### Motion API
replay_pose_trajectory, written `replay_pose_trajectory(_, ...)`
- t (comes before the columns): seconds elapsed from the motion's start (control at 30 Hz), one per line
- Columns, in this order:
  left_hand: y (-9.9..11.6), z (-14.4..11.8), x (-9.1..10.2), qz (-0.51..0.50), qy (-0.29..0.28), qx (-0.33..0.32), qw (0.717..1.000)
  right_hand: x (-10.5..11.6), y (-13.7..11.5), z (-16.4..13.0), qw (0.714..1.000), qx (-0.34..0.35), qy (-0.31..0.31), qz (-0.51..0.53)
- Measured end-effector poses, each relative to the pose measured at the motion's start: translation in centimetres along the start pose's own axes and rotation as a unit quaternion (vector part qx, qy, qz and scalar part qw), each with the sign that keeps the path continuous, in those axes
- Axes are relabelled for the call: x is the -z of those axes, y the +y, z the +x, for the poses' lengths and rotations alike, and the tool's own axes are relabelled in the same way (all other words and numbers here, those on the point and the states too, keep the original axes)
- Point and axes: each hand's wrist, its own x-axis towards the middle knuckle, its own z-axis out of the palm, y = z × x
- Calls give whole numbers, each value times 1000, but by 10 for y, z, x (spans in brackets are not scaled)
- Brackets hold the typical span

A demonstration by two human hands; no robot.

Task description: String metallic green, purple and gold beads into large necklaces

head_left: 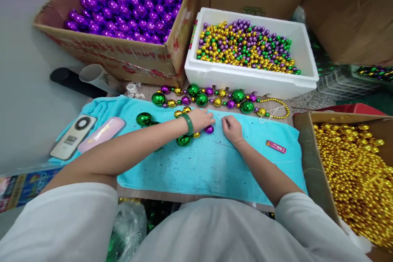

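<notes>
left hand: pinched closed beside purple bead, touching
right hand: pinched on something unseen; thread cannot be told
bead position: lain on teal towel, between hands, nearer left

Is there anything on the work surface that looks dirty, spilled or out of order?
Yes. Small dark specks are scattered over the turquoise towel, mostly in front of the left hand and right hand. They look like flakes or dirt. The beads themselves sit tidily.
</notes>
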Motion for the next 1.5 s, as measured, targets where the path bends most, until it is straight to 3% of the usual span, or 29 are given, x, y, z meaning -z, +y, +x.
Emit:
replay_pose_trajectory(0.13,-20,-9,12,-63,6,6,998,-1,1,1,1000,-8,-6,3)
replay_pose_trajectory(0.2,-34,-24,29,-88,65,25,994,0,1,1,1000,-12,-10,10)
replay_pose_trajectory(0.27,-56,-45,50,-88,161,74,980,3,-2,-1,999,-17,-2,28)
replay_pose_trajectory(0.4,-126,-97,89,-36,356,244,902,5,-14,-15,997,25,15,67)
replay_pose_trajectory(0.47,-169,-119,104,-17,396,337,854,-5,-16,-20,995,75,5,62)
replay_pose_trajectory(0.57,-227,-132,114,-68,346,457,816,-27,-22,-16,993,92,9,71)
replay_pose_trajectory(0.7,-265,-109,109,-210,195,481,828,-46,-41,-1,988,101,35,111)
replay_pose_trajectory(0.83,-267,-77,101,-250,35,446,859,-47,-61,12,987,83,53,126)
replay_pose_trajectory(0.9,-267,-69,101,-230,-11,437,869,-40,-66,20,987,78,58,127)
replay_pose_trajectory(1.03,-270,-63,99,-184,-18,431,883,-6,-65,50,986,103,57,120)
replay_pose_trajectory(1.17,-270,-61,94,-159,-9,449,879,40,-57,97,983,142,71,97)
replay_pose_trajectory(1.27,-269,-64,94,-137,45,447,883,68,-49,131,986,135,82,63)
replay_pose_trajectory(1.37,-260,-71,103,-78,167,479,858,90,-35,151,989,108,98,17)
replay_pose_trajectory(1.43,-240,-73,112,-26,282,483,829,105,-22,155,990,82,112,-11)
replay_pose_trajectory(1.5,-200,-71,117,1,386,439,812,120,-6,152,989,47,137,-26)
